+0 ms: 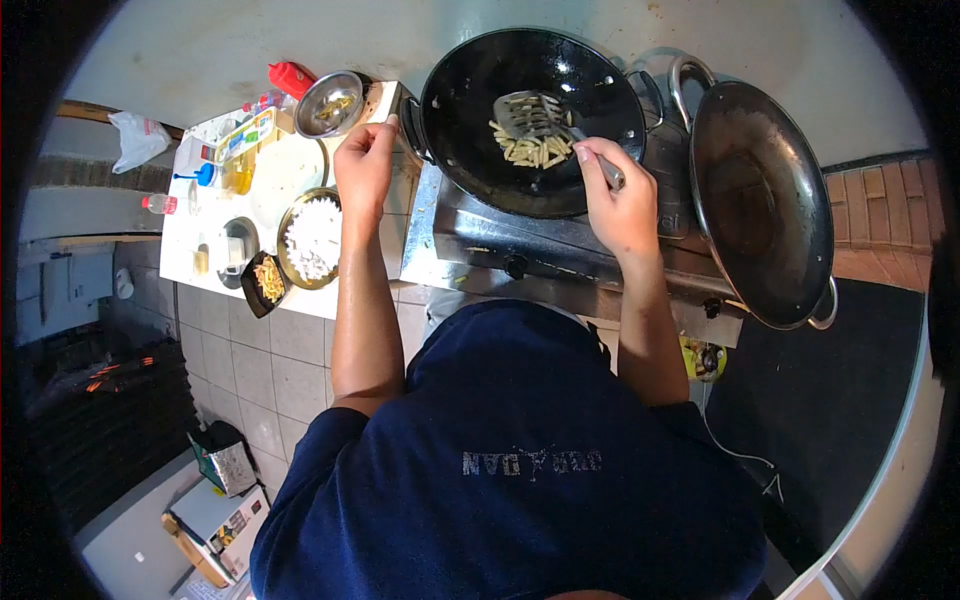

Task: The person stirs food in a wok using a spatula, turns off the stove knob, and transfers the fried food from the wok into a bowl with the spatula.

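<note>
A black wok (470,150) sits on the gas stove (480,235), with pale, short stick-like pieces (538,150) in its bottom. My right hand (620,200) is closed round the handle of a slotted metal spatula (535,112), whose head lies over these pieces inside the wok. Just left of the wok's left handle, my left hand (364,170) has its fingers curled together. What it holds, if anything, is hidden, and whether it touches the handle cannot be told.
A second large wok (762,200) leans at the right. On the white table (180,250) at the left stand a metal bowl (331,104), a plate of white pieces (314,240), a dark dish of orange-brown pieces (268,280), a red bottle (290,78) and a yellow-filled container (238,176).
</note>
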`<state>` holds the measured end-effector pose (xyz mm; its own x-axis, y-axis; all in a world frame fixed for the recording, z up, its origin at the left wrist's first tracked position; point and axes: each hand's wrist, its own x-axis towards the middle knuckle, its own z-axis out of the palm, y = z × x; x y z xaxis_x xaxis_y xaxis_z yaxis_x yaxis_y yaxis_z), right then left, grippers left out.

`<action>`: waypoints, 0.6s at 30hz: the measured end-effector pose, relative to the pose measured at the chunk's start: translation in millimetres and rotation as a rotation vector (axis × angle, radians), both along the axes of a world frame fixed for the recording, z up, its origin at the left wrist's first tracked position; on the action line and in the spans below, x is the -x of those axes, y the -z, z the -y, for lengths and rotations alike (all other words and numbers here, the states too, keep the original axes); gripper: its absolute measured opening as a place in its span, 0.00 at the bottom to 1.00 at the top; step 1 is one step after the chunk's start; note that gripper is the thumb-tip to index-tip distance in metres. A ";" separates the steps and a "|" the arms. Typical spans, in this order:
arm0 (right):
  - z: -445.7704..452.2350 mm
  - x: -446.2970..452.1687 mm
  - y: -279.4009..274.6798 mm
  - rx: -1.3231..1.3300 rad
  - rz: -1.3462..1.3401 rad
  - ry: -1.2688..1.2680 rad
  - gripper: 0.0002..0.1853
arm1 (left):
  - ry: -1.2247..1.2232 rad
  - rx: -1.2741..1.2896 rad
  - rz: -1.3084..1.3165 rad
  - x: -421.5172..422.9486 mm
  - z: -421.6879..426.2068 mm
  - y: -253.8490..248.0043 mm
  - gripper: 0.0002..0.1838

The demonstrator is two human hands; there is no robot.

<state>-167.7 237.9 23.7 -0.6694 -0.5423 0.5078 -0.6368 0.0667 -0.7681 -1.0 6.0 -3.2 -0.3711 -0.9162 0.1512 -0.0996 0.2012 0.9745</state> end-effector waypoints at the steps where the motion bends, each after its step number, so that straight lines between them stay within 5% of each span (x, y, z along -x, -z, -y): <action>1: -0.2 -0.2 -0.1 -0.007 -0.014 0.008 0.07 | -0.018 -0.001 0.007 0.1 -0.3 -0.9 0.15; 18: -16.8 3.2 -11.7 -0.056 0.000 0.005 0.07 | 0.009 0.002 -0.012 -1.0 2.0 3.7 0.15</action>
<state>-170.9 254.7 35.5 -0.6720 -0.5668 0.4766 -0.6364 0.1129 -0.7631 0.0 4.0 -7.0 -0.3771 -0.9127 0.1572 -0.0863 0.2037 0.9752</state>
